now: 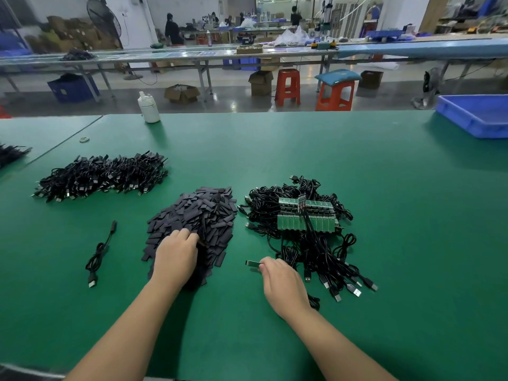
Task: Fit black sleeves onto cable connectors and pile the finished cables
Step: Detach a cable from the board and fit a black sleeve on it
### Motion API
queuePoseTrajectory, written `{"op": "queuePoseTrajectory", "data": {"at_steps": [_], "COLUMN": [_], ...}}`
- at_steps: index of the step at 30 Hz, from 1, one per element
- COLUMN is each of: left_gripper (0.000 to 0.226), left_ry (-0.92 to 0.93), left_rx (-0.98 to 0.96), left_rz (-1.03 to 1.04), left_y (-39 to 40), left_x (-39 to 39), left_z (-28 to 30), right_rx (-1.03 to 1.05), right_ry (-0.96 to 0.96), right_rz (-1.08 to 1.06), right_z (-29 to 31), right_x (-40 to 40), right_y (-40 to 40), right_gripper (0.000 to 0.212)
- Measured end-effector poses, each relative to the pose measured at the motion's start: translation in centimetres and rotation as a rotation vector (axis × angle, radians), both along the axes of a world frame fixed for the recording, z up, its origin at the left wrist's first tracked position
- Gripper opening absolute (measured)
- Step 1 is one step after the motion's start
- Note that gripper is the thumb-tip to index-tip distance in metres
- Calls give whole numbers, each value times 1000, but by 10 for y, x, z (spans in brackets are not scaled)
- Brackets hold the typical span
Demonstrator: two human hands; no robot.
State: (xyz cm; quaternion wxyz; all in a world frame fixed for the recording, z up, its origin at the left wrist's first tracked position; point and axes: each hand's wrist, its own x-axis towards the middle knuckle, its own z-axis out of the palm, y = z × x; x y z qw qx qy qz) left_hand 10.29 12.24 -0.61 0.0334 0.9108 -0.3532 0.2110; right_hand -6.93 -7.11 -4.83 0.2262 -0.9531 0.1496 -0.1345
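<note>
With the right hand (pixel 283 281) pinching a cable connector (pixel 251 263) beside the unsleeved cables (pixel 305 232) and the left hand (pixel 176 257) closing on the sleeve heap (pixel 198 215), next seat one sleeve, then add to the far-left finished pile (pixel 101 174).

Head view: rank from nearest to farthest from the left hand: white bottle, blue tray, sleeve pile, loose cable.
1. sleeve pile: the left hand is in it, centre.
2. loose cable: alone on the mat, to the hand's left.
3. white bottle: far edge of the mat.
4. blue tray: far right corner.
</note>
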Motion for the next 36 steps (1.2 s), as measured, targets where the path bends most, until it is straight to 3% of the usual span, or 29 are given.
{"op": "queuePoseTrajectory", "data": {"at_steps": [2, 4, 7, 9, 11, 19, 22, 27, 29, 33, 36], "left_gripper": [12, 16, 30, 32, 28, 26, 30, 21, 16, 21, 25], "left_ry": [83, 281, 870, 1105, 1067, 596, 473, 474, 632, 1122, 1220], "left_rx": [-145, -382, -718, -782, -618, 13, 137, -46, -241, -647, -727], "left_rz": [17, 123, 208, 214, 180, -78, -137, -150, -137, -117, -120], "left_y": [-7, -17, -37, -48, -52, -54, -51, -50, -52, -56, -59], "left_x": [-5, -12, -31, -50, -63, -72, -73, -78, -80, -77, -76], "left_z": [9, 15, 14, 4, -8, -19, -21, -23, -21, -9, -2], "right_rx": [46, 113, 283, 414, 484, 567, 603, 713, 747, 865, 854], "right_ry": [47, 94, 166, 179, 180, 213, 237, 177, 166, 157, 175], "right_rz": [-10, -12, 15, 17, 10, 35, 46, 35, 37, 31, -21], "right_z": [2, 4, 11, 16, 19, 30, 34, 48, 51, 59, 62], "right_x": [4, 7, 12, 15, 14, 15, 15, 14, 11, 8, 7], "right_y": [-3, -5, -12, -17, -22, -31, -33, -37, -41, -48, -51], "right_gripper": [27, 26, 26, 31, 33, 30, 29, 18, 17, 20, 17]}}
